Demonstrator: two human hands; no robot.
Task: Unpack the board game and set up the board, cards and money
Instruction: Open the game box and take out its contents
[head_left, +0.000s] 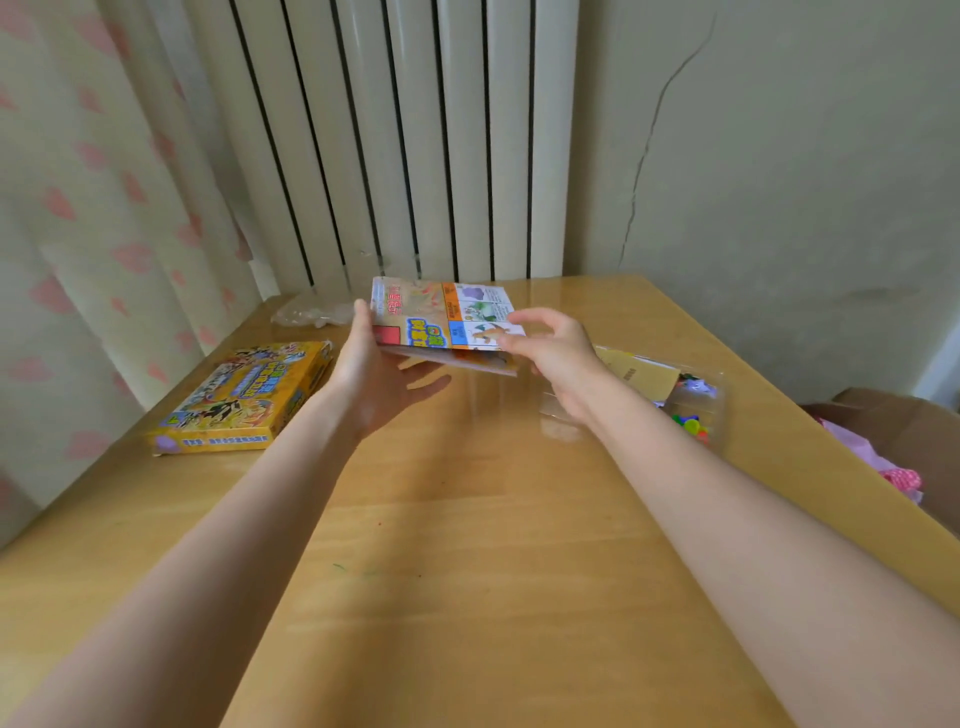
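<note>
You are working at a pale wooden bench (467, 545) pushed into a corner: a white ribbed radiator (415, 140) stands behind it, a curtain with pink hearts (93, 208) hangs to the left, and a cracked plaster wall (753, 182) runs along the right. Your 2 hands hold 1 folded game board (441, 319) in the air above the far middle of the bench. Your left hand (376, 376) grips its left edge, thumb on top and fingers underneath. Your right hand (553, 345) pinches the right edge, its other fingers loosely curled. 1 yellow game box (244, 397) lies flat to the left, 1 clear plastic tray (670, 395) (with small coloured pieces inside) to the right, and 1 crumpled clear wrapper (311, 312) near the radiator.
</note>
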